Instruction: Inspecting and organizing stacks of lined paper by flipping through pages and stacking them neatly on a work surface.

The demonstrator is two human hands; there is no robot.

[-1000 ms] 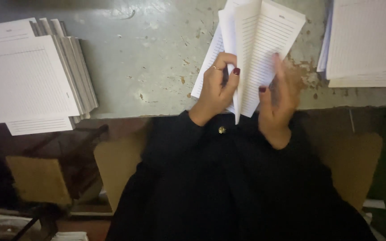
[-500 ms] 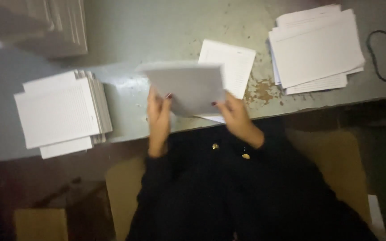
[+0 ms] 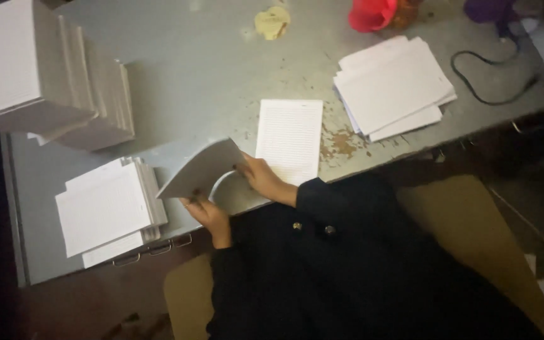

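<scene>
At the table's near edge, both hands, left and right, pinch a bent sheaf; square its edges before laying it flat

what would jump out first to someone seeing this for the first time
First, the bent bundle of sheets at the table's near edge, held by the left hand from below and the right hand at its right side. Next, the white paper around it: a lined sheet beside the right hand, a stack at near left and a looser pile at far right. A red object sits at the far edge.
</scene>
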